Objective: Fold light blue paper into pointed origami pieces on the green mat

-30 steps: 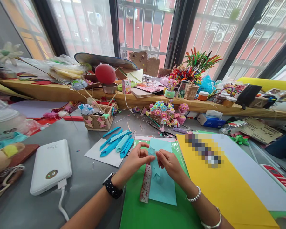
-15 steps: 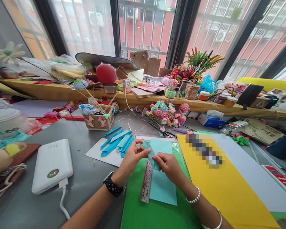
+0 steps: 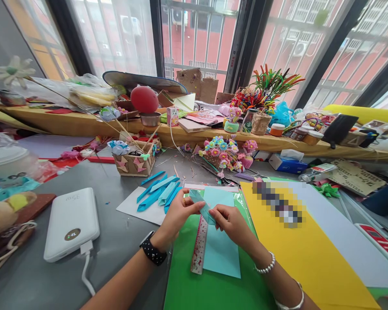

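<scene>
Box [image 3: 130, 168] of sticks [image 3: 152, 137] beyond folded paper [image 3: 197, 196] in both hands [image 3: 180, 211] [image 3: 228, 218]

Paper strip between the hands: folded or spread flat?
Folded. The light-blue strip, held by the left hand and right hand, shows creases and angled facets; the light-blue sheet below lies flat.

A folded strip [image 3: 207, 214] is stretching between your left hand [image 3: 180, 216] and right hand [image 3: 229, 220], above a paper sheet [image 3: 221, 255] with a ruler [image 3: 199, 254] lying along its left edge, both resting on a base sheet [image 3: 184, 286]. Just beyond your left hand, folded pieces [image 3: 160, 193] are lying over a backing sheet [image 3: 128, 206], a box [image 3: 135, 166] standing behind them. A power bank [image 3: 71, 226] is sitting farther left; layered sheets [image 3: 294, 258] are spreading right of your right hand. Ahead of both hands, a flower cluster [image 3: 221, 151] is standing before a laden ledge [image 3: 194, 137].
</scene>
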### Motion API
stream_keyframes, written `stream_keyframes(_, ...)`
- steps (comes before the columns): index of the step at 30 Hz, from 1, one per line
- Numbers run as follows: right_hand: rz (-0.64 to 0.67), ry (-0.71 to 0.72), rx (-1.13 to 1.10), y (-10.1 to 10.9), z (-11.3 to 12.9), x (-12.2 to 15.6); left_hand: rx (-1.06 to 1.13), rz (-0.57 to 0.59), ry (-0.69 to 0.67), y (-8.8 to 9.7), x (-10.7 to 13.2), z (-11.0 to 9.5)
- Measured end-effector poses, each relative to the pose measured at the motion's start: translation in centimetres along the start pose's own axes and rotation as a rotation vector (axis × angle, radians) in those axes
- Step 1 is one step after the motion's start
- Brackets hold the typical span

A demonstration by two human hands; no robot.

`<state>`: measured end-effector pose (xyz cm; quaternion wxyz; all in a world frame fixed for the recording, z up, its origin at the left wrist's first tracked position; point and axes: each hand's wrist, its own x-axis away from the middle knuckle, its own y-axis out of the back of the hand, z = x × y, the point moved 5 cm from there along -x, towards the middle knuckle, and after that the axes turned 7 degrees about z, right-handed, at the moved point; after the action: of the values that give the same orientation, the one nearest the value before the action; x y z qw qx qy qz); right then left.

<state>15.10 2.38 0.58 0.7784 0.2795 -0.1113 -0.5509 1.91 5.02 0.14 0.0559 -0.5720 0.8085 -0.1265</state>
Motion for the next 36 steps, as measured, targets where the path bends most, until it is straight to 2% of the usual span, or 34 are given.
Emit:
stream_keyframes(4, -0.055, -0.013, 0.036, 0.2, -0.1, 0.0, -0.009, -0.037, -0.005, 0.1, 0.0, 0.1)
stream_keyframes(9, -0.063, -0.025, -0.177, -0.1, -0.4, -0.1, 0.028, -0.085, -0.060, 0.3, 0.1, 0.3)
stream_keyframes(15, -0.138, -0.036, -0.241, 0.4, -0.5, 0.1, 0.015, 0.020, -0.021, -0.5, 0.3, 0.4)
stream_keyframes(18, -0.158, -0.031, -0.218, 0.6, -0.4, 0.2, -0.018, 0.067, 0.005, -0.7, 0.3, 0.5)
stream_keyframes(24, -0.170, -0.014, -0.169, 0.6, -0.1, 0.2, -0.020, 0.158, -0.033, -0.9, 0.2, 0.5)
stream_keyframes(30, -0.289, 0.105, -0.021, 1.0, 0.4, 0.5, 0.013, 0.040, 0.089, -0.5, 0.5, 0.9)
stream_keyframes(36, -0.332, 0.263, 0.187, 0.6, 1.6, 0.9, 0.118, 0.056, 0.120, -0.6, 0.5, 1.5)
